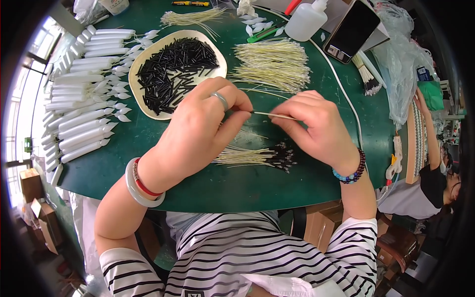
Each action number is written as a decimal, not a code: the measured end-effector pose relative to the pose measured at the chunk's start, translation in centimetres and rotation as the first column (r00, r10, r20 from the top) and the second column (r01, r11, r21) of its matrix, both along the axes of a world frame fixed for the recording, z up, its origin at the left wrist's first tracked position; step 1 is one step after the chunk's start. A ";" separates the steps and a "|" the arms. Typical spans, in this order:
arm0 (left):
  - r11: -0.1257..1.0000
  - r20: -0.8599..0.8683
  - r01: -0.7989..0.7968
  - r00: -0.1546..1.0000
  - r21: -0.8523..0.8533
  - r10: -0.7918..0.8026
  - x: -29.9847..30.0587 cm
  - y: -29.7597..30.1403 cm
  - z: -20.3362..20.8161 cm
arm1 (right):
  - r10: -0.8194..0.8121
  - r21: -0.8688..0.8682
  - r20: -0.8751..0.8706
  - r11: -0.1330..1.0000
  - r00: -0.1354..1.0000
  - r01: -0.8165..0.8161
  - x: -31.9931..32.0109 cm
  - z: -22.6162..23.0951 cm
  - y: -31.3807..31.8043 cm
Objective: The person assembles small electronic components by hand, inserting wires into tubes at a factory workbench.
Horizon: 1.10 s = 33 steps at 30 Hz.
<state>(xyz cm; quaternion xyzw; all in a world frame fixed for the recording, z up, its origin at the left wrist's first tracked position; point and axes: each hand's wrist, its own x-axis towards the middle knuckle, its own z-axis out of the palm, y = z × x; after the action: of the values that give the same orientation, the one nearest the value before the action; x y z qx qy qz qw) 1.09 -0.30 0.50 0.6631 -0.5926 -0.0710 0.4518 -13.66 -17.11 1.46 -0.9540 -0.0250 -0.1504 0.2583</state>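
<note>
A thin pale wire (264,114) stretches between my hands above the green table. My right hand (316,121) pinches it between thumb and fingers. My left hand (200,121) is closed in a pinch at the wire's other end, where a small dark bit shows; most of it is hidden by the fingers. Beside my left hand, a cream tray (136,74) holds many short black tubes (170,59). Below my hands lies a bunch of wires with black-sleeved ends (279,157). A larger pile of pale yellow wires (272,64) lies beyond my hands.
White candle-shaped sticks (91,116) with flame-shaped tips line the left side. At the back stand a white squeeze bottle (306,22) and a propped phone (354,29), near a green cutter (264,33). A white cable (341,81) runs down the right. Another person (420,193) sits far right.
</note>
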 end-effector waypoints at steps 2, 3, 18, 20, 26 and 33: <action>0.996 0.131 0.048 0.991 -0.078 -0.038 -0.3 -0.5 0.0 | -0.004 0.015 0.017 1.000 1.000 0.003 0.1 -0.1 0.4; 0.993 0.126 0.071 0.990 -0.093 -0.059 -0.8 -0.8 0.0 | 0.034 0.016 0.026 0.999 0.999 -0.034 0.4 -0.1 0.7; 0.996 -0.018 0.084 0.996 0.004 -0.084 -1.0 -0.1 -0.2 | 0.046 0.141 -0.017 0.989 0.999 -0.043 0.4 0.0 0.6; 0.996 -0.006 0.094 0.996 -0.006 -0.094 -1.0 0.0 0.1 | 0.028 0.165 -0.015 0.986 0.999 -0.026 0.3 0.0 0.8; 0.999 0.134 0.049 0.990 -0.004 -0.048 -0.2 0.5 -0.2 | 0.057 -0.021 0.104 0.998 0.993 -0.055 -0.4 0.2 -0.9; 0.999 0.119 0.036 0.992 0.023 -0.039 -0.6 -0.1 -0.1 | 0.047 0.068 0.140 0.996 0.989 -0.057 0.1 -0.8 0.3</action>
<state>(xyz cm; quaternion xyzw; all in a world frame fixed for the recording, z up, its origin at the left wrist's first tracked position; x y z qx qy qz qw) 0.46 -0.42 0.43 0.6595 -0.6301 -0.0460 0.4074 -13.52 -16.78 0.68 -0.9304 -0.0626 -0.2102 0.2938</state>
